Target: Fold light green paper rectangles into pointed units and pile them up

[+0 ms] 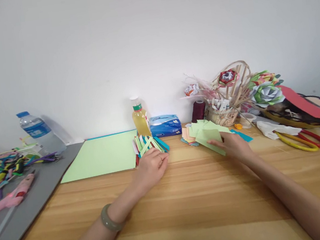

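Note:
My right hand (236,146) pinches a light green paper piece (209,138) between thumb and fingers, holding it tilted over the right part of the table. Behind it, more light green pieces lie fanned out on a stack of coloured paper pieces (185,135), partly covered. My left hand (153,167) rests by the front of a heap of coloured paper strips (148,142), its fingers bent and drawn together. Whether anything is between those fingertips is hidden. A large light green paper sheet (99,157) lies flat to the left of the strips.
A yellow drink bottle (140,119) and blue tissue pack (165,126) stand against the wall. Right are a thread spool (198,111), paper flowers (266,94) and scissors (297,143). A pink glue gun (12,198) and water bottle (40,132) are on the left grey surface.

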The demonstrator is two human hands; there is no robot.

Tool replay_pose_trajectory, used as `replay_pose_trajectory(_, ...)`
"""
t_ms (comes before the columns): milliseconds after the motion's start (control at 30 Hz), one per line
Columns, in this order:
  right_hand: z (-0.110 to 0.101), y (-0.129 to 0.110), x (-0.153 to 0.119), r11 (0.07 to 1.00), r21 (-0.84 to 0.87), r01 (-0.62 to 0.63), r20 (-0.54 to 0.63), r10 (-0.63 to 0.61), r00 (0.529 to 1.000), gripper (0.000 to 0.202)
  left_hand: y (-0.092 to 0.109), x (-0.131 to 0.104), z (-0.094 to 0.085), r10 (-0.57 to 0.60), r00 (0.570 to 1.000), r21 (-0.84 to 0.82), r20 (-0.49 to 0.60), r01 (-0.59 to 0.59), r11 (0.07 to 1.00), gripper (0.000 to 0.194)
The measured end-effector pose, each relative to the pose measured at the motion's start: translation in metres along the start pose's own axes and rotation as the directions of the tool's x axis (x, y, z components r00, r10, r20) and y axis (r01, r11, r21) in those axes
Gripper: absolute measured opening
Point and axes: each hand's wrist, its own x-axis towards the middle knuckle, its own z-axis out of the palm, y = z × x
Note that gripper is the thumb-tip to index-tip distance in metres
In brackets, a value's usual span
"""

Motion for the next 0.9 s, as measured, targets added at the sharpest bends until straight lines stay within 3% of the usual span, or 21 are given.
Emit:
replay_pose_trajectory(133,-0.004,-0.002,-0.003,0.996,-0.065,-0.068,-0.145,0.058,0.988,0.043,0.002,-0.001,0.002,0.061,0.998,0.016,-0.012,-0.061,0.998,0.019)
replay_pose_trajectory(167,-0.005,-0.005,-0.006,0.994,-0.093,-0.053,-0.212,0.032,0.977,0.041,0.003,0.0,0.002,0.085,0.996,0.026,-0.023,-0.084,0.996,0.018)
replay_pose_trajectory(233,-0.007,-0.015,-0.015,0.983,-0.157,0.094,-0.328,-0.142,0.934,0.035,0.009,0.001,0.001,0.143,0.988,0.046,-0.05,-0.141,0.989,0.018)
replay_pose_trajectory(267,-0.006,-0.022,-0.022,0.956,-0.193,0.219,-0.358,-0.276,0.892,0.031,0.013,0.002,0.0,0.18,0.982,0.063,-0.063,-0.176,0.982,0.019)
replay_pose_trajectory(367,-0.002,-0.049,-0.043,0.749,-0.286,0.598,-0.31,-0.663,0.682,0.021,0.03,0.002,-0.001,0.299,0.953,0.16,-0.049,-0.288,0.944,0.031)
replay_pose_trajectory(400,0.001,-0.058,-0.049,0.681,-0.288,0.673,-0.285,-0.732,0.619,0.022,0.036,0.001,0.0,0.325,0.945,0.197,-0.02,-0.315,0.928,0.036)
replay_pose_trajectory(467,0.005,-0.074,-0.06,0.611,-0.242,0.753,-0.275,-0.788,0.551,0.024,0.044,-0.002,0.001,0.359,0.932,0.243,0.045,-0.359,0.901,0.035)
replay_pose_trajectory(600,0.005,-0.071,-0.078,0.606,-0.031,0.795,-0.096,-0.793,0.601,0.015,0.042,-0.01,0.006,0.358,0.932,0.252,0.061,-0.361,0.898,0.021)
replay_pose_trajectory(667,-0.001,-0.051,-0.089,0.65,0.027,0.759,-0.095,-0.755,0.649,0.016,0.037,-0.014,0.008,0.363,0.922,0.231,0.134,-0.386,0.893,0.017)
replay_pose_trajectory(833,-0.012,0.018,-0.107,0.657,0.072,0.751,0.025,-0.754,0.657,0.04,0.033,-0.019,0.01,0.365,0.854,0.163,0.371,-0.447,0.88,0.014)
replay_pose_trajectory(900,-0.012,0.035,-0.103,0.698,0.039,0.715,0.038,-0.716,0.697,0.049,0.034,-0.019,0.011,0.34,0.852,0.154,0.398,-0.427,0.891,0.014)
